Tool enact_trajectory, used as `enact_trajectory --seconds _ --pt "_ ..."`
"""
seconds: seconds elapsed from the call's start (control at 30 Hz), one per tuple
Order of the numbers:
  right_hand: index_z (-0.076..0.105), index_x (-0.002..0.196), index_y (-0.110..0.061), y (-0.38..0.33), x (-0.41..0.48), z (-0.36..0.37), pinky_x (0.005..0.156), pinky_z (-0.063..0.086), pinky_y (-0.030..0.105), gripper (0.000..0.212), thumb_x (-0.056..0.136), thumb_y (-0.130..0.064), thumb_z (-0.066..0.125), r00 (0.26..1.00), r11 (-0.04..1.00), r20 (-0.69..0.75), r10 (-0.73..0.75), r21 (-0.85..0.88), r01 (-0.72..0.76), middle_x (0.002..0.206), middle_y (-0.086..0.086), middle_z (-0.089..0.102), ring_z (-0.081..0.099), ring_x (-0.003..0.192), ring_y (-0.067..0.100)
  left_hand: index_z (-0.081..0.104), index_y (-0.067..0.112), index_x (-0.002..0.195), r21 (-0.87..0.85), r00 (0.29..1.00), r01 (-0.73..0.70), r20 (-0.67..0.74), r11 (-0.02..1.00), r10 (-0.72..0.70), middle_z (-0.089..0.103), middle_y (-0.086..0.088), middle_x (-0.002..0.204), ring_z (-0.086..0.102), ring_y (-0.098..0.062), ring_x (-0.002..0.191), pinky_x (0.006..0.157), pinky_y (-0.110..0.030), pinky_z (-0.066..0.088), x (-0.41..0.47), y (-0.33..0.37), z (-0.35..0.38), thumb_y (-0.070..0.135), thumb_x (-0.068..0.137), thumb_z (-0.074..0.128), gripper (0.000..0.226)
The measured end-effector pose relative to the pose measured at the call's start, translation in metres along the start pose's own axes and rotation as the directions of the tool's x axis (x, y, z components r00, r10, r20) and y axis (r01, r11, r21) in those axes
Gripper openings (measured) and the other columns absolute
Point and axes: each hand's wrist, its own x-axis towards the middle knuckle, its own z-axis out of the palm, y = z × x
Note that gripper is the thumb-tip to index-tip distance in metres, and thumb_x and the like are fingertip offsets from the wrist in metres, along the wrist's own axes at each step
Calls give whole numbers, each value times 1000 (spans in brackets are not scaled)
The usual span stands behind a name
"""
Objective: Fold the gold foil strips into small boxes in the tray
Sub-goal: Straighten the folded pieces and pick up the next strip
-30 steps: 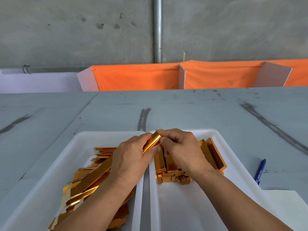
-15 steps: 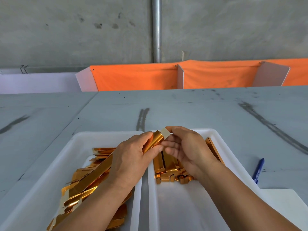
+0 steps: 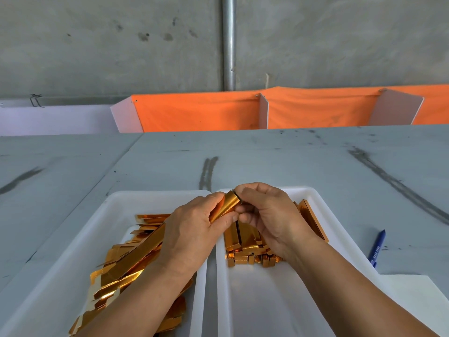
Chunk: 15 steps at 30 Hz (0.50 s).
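Note:
My left hand (image 3: 194,229) grips a long gold foil strip (image 3: 224,206) that runs down-left under the palm over the left white tray (image 3: 116,203). My right hand (image 3: 269,215) pinches the strip's upper end between thumb and fingertips. A loose pile of flat gold strips (image 3: 116,276) lies in the left tray. Several folded gold boxes (image 3: 245,254) sit in the right white tray (image 3: 313,193), partly hidden behind my right hand.
A blue pen (image 3: 377,249) lies on the grey table right of the trays, beside a white sheet (image 3: 418,295). An orange cloth barrier (image 3: 199,113) with white panels stands along the table's far edge before a concrete wall.
The white end flap that stood up half a second ago is now folded down under my right fingertips. Both hands stay above the gap between the trays.

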Motion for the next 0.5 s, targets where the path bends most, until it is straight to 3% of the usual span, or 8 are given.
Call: enact_trajectory --seconds 0.23,0.5 --pt "69 90 -5 0 -1 1 50 51 16 4 91 -8 69 998 994 -27 -56 -98 53 64 5 65 59 52 8 63 25 118 -9 1000 -13 1 1000 13 61 9 80 58 -11 71 63 -31 53 0 1 0 59 80 54 51" --pt "67 87 -1 -3 0 -1 46 52 18 5 92 -2 64 999 999 -38 -15 -48 14 60 9 65 60 47 13 63 25 118 -40 1000 -18 21 999 19 64 6 84 61 -12 75 67 -35 53 0 2 0 61 80 53 53"
